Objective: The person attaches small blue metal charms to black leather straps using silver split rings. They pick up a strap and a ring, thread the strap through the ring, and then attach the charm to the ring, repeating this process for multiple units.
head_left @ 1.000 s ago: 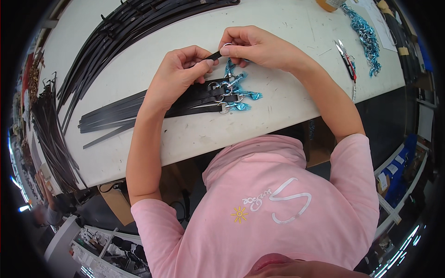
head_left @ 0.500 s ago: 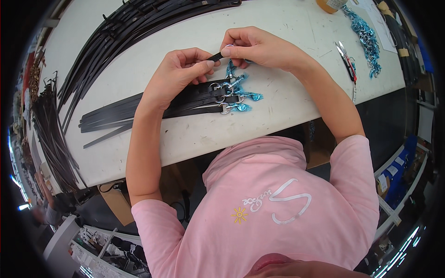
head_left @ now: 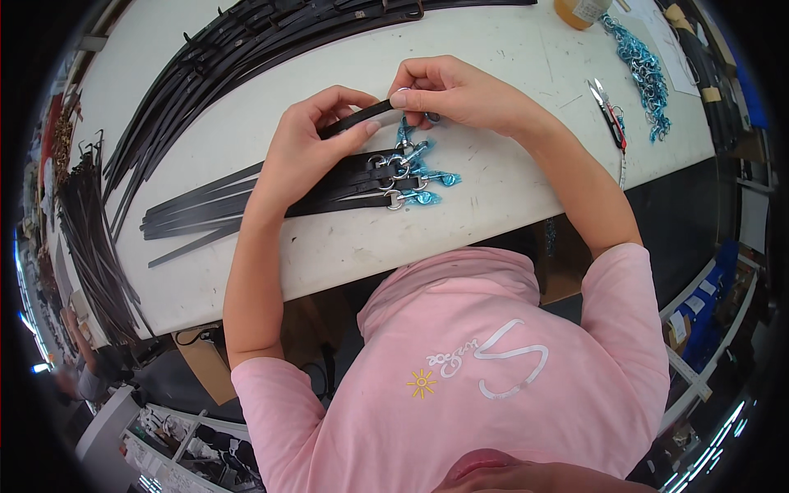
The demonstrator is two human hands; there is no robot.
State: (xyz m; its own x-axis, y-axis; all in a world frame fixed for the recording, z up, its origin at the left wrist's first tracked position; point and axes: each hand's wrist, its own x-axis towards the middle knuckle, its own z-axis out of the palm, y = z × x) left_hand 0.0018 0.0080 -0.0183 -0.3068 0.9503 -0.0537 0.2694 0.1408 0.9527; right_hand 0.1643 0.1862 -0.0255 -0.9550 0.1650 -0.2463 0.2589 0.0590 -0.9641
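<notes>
White, scuffed worktable [head_left: 509, 57] under bright light, seen from above. Landmark at its middle: short row of flat black leather straps [head_left: 246, 201], each ending in a silver ring with a turquoise metal snap hook [head_left: 423, 177]. Just above that row, one more black leather strap [head_left: 353, 119] lifted off the top, pinched at both sides. Left hand [head_left: 308, 144] curled over the row, thumb and forefinger gripping the lifted strap near its end. Right hand [head_left: 448, 90] closed on the strap's very tip, fingertips [head_left: 400, 99] pressed together over a small pale piece; too small to tell what exactly. Hands almost touching, directly above the hooks.

Up and left of the row, long spread of black straps [head_left: 222, 57] fanned across the far side. Farther left, past the table edge, hanging bundle of dark straps [head_left: 86, 238]. To the right of the row, well apart, small thread snips with red and black handles [head_left: 608, 115] lying flat. Beyond those, heap of turquoise hooks [head_left: 645, 70] trailing toward the corner, beside an amber jar [head_left: 582, 10] at the far rim. Below the row, pink shirt [head_left: 493, 361] filling the near view.
</notes>
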